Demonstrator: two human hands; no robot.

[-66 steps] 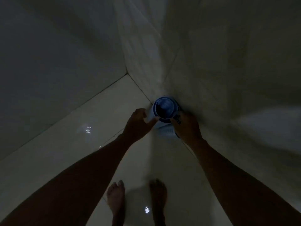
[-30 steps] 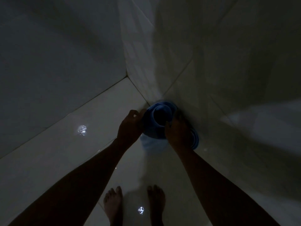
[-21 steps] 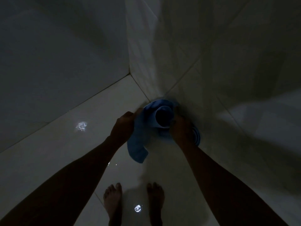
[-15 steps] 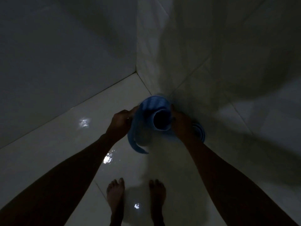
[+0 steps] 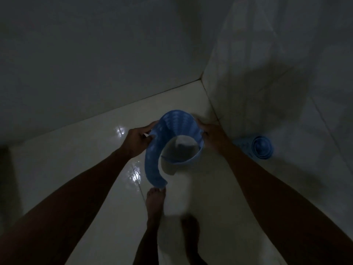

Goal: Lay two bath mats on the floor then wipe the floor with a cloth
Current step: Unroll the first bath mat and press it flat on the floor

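A blue bath mat (image 5: 172, 131) with a dotted texture curls open in the air over the pale tiled floor (image 5: 76, 169). My left hand (image 5: 138, 139) grips its left edge and my right hand (image 5: 213, 138) grips its right edge. The mat's loose end hangs down to about my left foot (image 5: 155, 203). A second blue mat (image 5: 260, 147), still rolled, stands against the right wall beside my right forearm. No cloth is in view.
Tiled walls meet in a corner (image 5: 202, 79) just beyond the mat. The floor is glossy with bright reflections (image 5: 134, 173). My right foot (image 5: 191, 232) stands near the bottom middle. The room is dim.
The mat has uncurled from a tight roll into a wide open loop and my hands have moved apart. I have stepped left, so the second roll now shows at the right wall.
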